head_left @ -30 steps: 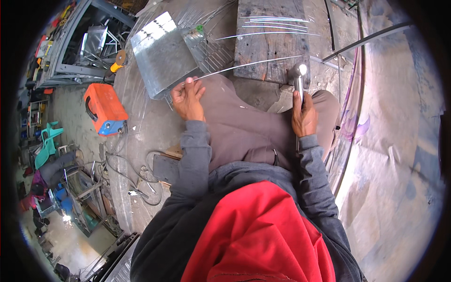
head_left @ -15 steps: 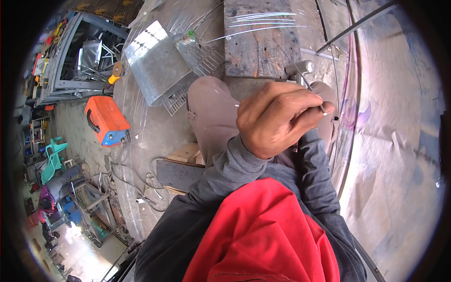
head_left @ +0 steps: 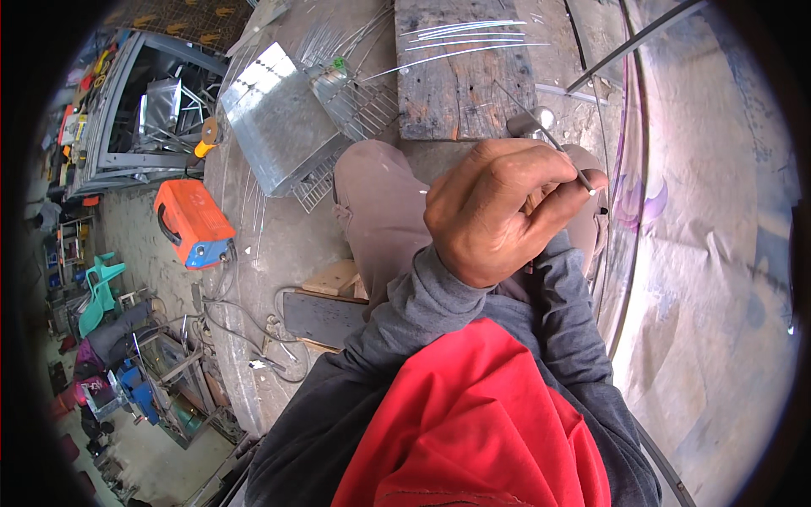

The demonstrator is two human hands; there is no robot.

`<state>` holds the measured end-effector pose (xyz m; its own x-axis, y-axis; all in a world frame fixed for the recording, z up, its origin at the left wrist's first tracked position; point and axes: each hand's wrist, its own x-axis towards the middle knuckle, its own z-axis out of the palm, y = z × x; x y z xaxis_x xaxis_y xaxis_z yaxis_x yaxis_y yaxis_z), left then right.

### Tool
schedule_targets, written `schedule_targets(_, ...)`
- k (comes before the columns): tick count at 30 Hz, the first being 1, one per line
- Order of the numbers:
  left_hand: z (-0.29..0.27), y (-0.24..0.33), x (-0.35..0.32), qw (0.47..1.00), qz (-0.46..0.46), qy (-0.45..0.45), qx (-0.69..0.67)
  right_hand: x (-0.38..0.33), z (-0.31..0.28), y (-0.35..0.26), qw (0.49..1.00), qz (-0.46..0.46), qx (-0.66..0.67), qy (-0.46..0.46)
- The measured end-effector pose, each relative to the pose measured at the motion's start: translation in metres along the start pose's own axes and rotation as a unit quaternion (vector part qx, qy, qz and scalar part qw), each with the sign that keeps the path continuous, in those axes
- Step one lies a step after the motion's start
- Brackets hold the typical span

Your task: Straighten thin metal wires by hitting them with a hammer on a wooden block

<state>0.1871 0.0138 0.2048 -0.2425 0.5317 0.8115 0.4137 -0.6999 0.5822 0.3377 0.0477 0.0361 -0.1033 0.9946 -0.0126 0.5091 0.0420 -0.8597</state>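
In front of my knees, my left hand [head_left: 498,211] is closed, pinching a thin grey rod [head_left: 562,152] between thumb and fingers. The rod slants from its pale end at the fingertips up toward the far left. My right forearm [head_left: 562,279] reaches up beneath the left hand, which hides my right hand. Past the knuckles a shiny metal cylinder [head_left: 530,122] lies by the near edge of a worn wooden board [head_left: 465,97]. Several thin bright wires [head_left: 469,36] rest across that board.
A box-like sheet-metal piece [head_left: 283,118] stands over a wire grid [head_left: 314,182] left of my knees. Farther left is an orange and blue machine [head_left: 194,224] with cables. A long metal bar [head_left: 638,46] crosses at the far right, beside a spread sheet [head_left: 701,270].
The rod's pale end has shifted slightly right and up with my left fingertips. The view has turned a little; the grip looks the same.
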Motion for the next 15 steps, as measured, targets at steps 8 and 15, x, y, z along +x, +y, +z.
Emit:
schedule_targets(8,-0.001,0.000,0.002,1.000,0.003,0.003,0.005,-0.002,0.000,-0.003,0.992,0.087,0.084,0.021)
schedule_targets(15,-0.039,-0.013,-0.005,0.995,0.016,0.019,0.093,-0.001,-0.001,-0.016,0.981,0.141,0.132,-0.002)
